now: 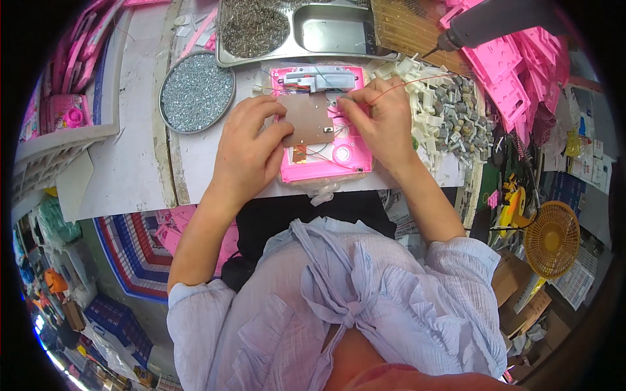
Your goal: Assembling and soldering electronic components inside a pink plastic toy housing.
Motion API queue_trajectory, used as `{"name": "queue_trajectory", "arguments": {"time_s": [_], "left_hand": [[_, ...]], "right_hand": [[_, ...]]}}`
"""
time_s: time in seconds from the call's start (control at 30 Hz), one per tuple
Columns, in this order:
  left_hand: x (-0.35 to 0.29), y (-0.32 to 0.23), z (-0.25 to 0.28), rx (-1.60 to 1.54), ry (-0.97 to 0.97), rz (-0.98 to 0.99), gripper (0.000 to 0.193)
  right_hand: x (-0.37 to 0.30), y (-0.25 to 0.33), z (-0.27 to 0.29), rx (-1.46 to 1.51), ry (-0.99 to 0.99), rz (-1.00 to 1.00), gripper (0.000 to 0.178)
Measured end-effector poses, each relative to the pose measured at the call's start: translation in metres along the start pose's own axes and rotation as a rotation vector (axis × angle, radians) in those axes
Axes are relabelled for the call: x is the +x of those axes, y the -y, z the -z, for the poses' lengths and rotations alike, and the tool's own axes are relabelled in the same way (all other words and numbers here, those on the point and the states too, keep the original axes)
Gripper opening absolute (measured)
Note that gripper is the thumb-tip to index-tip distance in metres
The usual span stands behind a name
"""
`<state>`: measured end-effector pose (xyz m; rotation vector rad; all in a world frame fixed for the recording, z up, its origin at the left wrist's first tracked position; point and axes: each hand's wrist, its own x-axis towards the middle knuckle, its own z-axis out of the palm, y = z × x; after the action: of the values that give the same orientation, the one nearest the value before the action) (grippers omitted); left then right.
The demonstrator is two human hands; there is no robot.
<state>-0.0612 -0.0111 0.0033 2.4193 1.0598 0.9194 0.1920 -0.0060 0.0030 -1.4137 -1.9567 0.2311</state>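
Note:
A pink plastic housing (292, 173) lies open side up on the table before me, with a grey part (319, 79) and thin wires in it. Over its middle rests a brown circuit board (306, 120). My left hand (251, 143) grips the board's left edge between thumb and fingers. At the board's upper right corner, my right hand (381, 120) is closed in a pinch; what lies between the fingertips is too small to make out. A thin red wire (417, 80) runs from beside this hand toward the right. A round white part (342, 153) sits low in the housing.
A round tray (197, 91) of small metal pieces stands left, a steel tray (297, 49) of screws behind. White plastic parts (424, 98) and grey pieces (466, 120) are heaped right. A power screwdriver (495, 25) hangs above pink shells (502, 78). A yellow fan (551, 240) stands lower right.

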Motion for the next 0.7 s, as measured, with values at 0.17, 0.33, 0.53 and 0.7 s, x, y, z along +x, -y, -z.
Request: {"name": "queue_trajectory", "arguments": {"time_s": [0.17, 0.33, 0.53, 0.7], "left_hand": [[-0.004, -0.001, -0.006, -0.049, -0.07, -0.003, 0.025], [-0.006, -0.008, -0.007, -0.066, -0.083, 0.006, 0.024], [-0.008, -0.006, -0.01, -0.07, -0.112, -0.012, 0.021], [-0.009, -0.004, -0.01, -0.065, -0.121, -0.022, 0.021]], "right_hand": [[-0.003, -0.013, 0.012, 0.072, 0.04, -0.095, 0.012], [-0.002, -0.014, 0.016, 0.04, 0.119, -0.096, 0.014], [0.006, -0.011, 0.019, -0.212, 0.138, 0.111, 0.014], [0.007, -0.008, 0.016, -0.301, 0.165, 0.209, 0.013]]}}
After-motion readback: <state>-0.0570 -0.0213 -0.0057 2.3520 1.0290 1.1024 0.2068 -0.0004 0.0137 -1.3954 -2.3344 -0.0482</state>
